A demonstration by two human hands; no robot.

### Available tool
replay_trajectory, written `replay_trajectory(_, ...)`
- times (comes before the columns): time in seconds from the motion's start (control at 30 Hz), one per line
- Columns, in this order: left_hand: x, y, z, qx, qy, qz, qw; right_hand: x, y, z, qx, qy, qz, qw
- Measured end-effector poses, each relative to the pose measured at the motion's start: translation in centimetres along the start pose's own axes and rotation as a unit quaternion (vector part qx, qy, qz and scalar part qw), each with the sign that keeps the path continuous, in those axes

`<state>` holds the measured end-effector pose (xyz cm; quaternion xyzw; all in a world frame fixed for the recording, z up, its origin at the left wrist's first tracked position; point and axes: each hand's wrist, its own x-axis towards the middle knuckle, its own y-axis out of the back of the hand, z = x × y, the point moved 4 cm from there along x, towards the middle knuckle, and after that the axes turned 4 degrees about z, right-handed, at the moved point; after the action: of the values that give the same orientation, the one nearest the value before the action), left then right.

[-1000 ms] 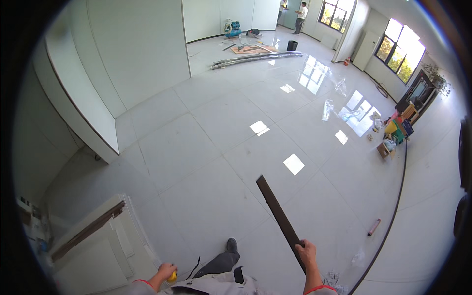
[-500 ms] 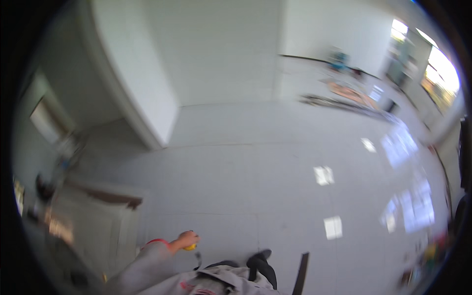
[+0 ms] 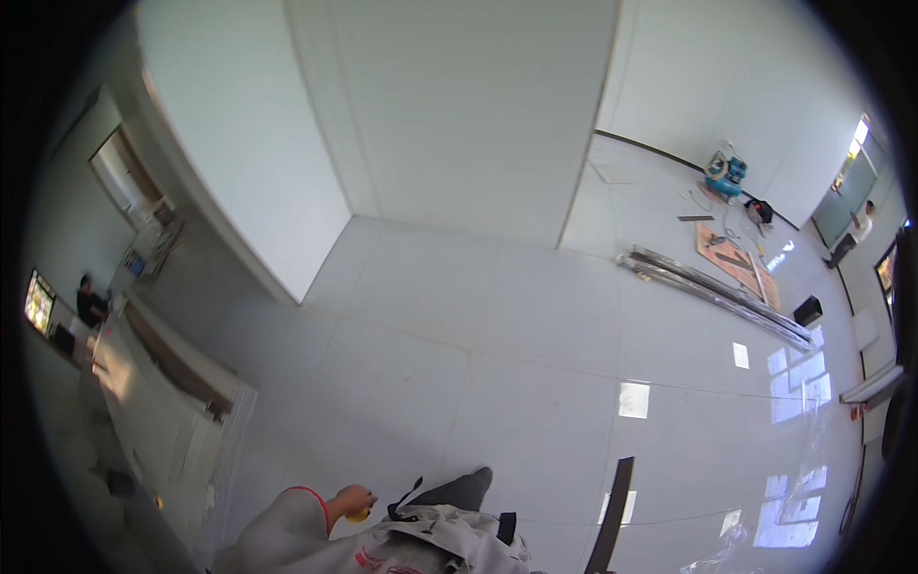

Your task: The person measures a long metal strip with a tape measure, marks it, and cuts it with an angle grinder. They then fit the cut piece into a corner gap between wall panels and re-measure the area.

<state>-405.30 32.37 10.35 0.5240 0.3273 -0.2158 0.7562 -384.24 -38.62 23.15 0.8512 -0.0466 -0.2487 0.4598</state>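
My left hand (image 3: pixel 351 500) is closed around a small yellow tape measure (image 3: pixel 360 515), held low beside my body; only part of its yellow case shows. My right hand is not in the picture. A long dark brown strip (image 3: pixel 612 512) rises from the lower edge on my right side, slanting upward; whatever supports its lower end is out of sight. My dark shoe (image 3: pixel 469 489) shows ahead of my light grey clothing.
Long plastic-wrapped strips (image 3: pixel 717 299) lie on the shiny tiled floor at the right. Beyond them are an orange-brown board (image 3: pixel 736 265) and a blue air compressor (image 3: pixel 725 176). A table-like stack of panels (image 3: pixel 158 440) stands left. People are at far left (image 3: pixel 92 302) and far right (image 3: pixel 858 232).
My view has turned, so the walls and floor items sit differently and look sharper. My left hand keeps the tape measure and appears slightly lower. The dark strip shows more of its length.
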Motion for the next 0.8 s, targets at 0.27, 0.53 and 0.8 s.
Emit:
replay_trajectory(0.27,30.7,51.9,24.0,-0.227,0.059,0.209,0.949,29.4,5.3,-12.1,-0.020,-0.014,-0.098,0.995)
replay_trajectory(0.53,50.5,54.9,31.4,-0.197,0.081,0.184,0.960,64.1,10.6,-25.2,0.027,0.026,-0.002,0.999)
replay_trajectory(0.8,66.5,51.6,33.4,-0.121,0.197,0.029,0.973,98.7,18.9,-45.1,-0.003,0.052,0.053,0.997)
